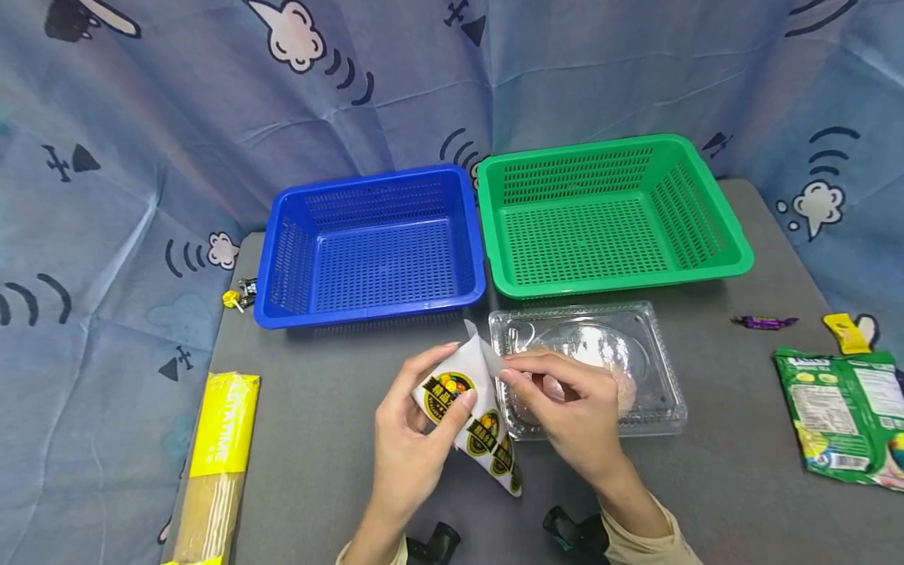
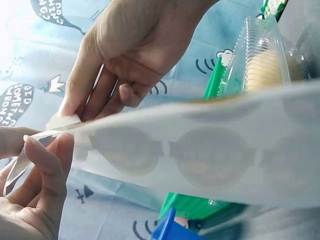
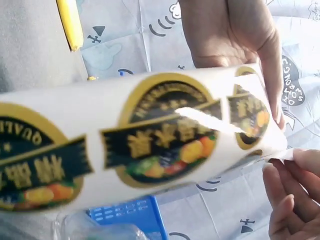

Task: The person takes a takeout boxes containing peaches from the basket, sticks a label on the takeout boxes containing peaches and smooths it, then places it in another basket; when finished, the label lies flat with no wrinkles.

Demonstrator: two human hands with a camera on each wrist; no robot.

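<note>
A white strip of round fruit label stickers (image 1: 487, 431), printed in black and gold, hangs slanting between the two hands. My left hand (image 1: 417, 439) grips its upper part, thumb across the printed face and fingers behind. With thumb and forefinger, my right hand (image 1: 575, 412) pinches the strip's thin white top edge, which is bent away from the rest. The plain back of the strip shows in the left wrist view, its printed face in the right wrist view. Under the right hand is a lidded clear plastic box (image 1: 671, 416) with pale pinkish round items inside.
Behind the hands stand a blue basket (image 1: 370, 314) and a green basket (image 1: 621, 282), side by side. A yellow noodle pack (image 1: 226, 431) lies left, near a lollipop (image 1: 231, 299). On the right are a purple-wrapped candy (image 1: 765, 322), a yellow packet (image 1: 846, 333) and a green bag (image 1: 840, 416).
</note>
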